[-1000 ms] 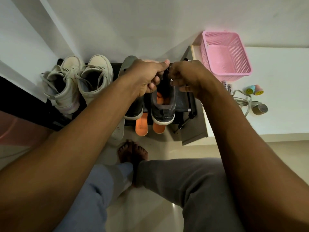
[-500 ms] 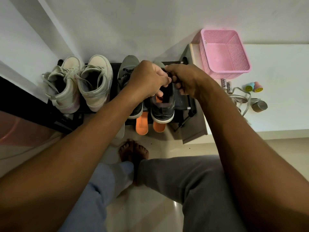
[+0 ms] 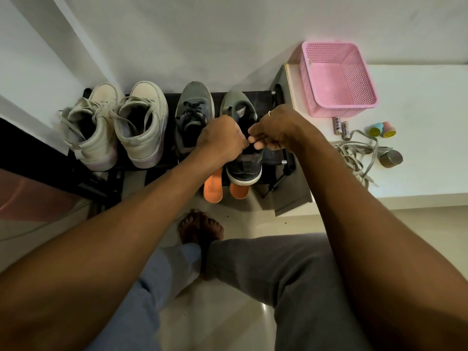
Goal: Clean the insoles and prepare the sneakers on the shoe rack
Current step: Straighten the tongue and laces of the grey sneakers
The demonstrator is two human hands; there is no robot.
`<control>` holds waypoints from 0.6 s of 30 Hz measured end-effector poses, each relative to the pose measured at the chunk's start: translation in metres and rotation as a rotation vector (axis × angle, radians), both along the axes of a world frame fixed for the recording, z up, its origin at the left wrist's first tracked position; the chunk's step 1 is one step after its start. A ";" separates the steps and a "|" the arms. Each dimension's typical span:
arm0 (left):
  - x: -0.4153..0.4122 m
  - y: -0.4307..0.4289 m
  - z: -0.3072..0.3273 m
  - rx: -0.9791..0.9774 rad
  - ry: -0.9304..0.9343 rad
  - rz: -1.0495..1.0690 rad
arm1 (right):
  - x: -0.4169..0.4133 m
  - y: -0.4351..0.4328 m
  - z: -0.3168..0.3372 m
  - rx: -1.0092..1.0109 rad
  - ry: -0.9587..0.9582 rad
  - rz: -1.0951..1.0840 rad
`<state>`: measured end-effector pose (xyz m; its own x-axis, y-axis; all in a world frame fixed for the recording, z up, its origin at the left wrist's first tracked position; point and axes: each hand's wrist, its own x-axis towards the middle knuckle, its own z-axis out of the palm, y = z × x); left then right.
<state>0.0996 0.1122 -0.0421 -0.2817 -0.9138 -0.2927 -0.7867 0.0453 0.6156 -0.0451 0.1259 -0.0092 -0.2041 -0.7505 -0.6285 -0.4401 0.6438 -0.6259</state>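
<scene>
Sneakers stand toe to the wall in a row on a black shoe rack, at twelve o'clock from the seated person's knees. The grey sneaker at the row's three o'clock end has a pale grey toe, a dark heel and a white sole, with its tongue standing up. Touching it at nine o'clock is a laced grey sneaker with dark blue laces. Two orange insoles poke out from under the rack's front edge, at six o'clock of the grey pair.

Both forearms reach in from the lower corners. The left hand and right hand meet knuckle to knuckle over the grey sneaker's mouth, fingers curled in and the right thumb pressed to its fingertips. Whether either hand pinches a part of the shoe cannot be told, since the fingers hide it. A ring shows on the right hand.

A pair of white high-tops with loose laces fills the nine o'clock end. On a white ledge at two o'clock sit a pink basket, two batteries, a heap of grey laces, a tape roll and two smiley stamps.
</scene>
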 end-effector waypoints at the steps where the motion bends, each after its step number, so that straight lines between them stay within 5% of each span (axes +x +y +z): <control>1: -0.001 0.000 -0.001 -0.021 -0.027 -0.003 | 0.000 0.000 0.000 -0.002 0.012 0.011; 11: -0.002 -0.003 0.003 -0.058 -0.205 -0.014 | -0.003 0.001 0.000 -0.048 0.164 0.015; 18: 0.008 -0.012 0.022 -0.054 -0.106 0.081 | -0.006 0.002 -0.002 -0.133 0.155 -0.025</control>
<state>0.1081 0.1007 -0.0203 -0.1761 -0.9476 -0.2666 -0.8496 0.0095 0.5274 -0.0508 0.1281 -0.0108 -0.3107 -0.8181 -0.4839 -0.5228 0.5723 -0.6318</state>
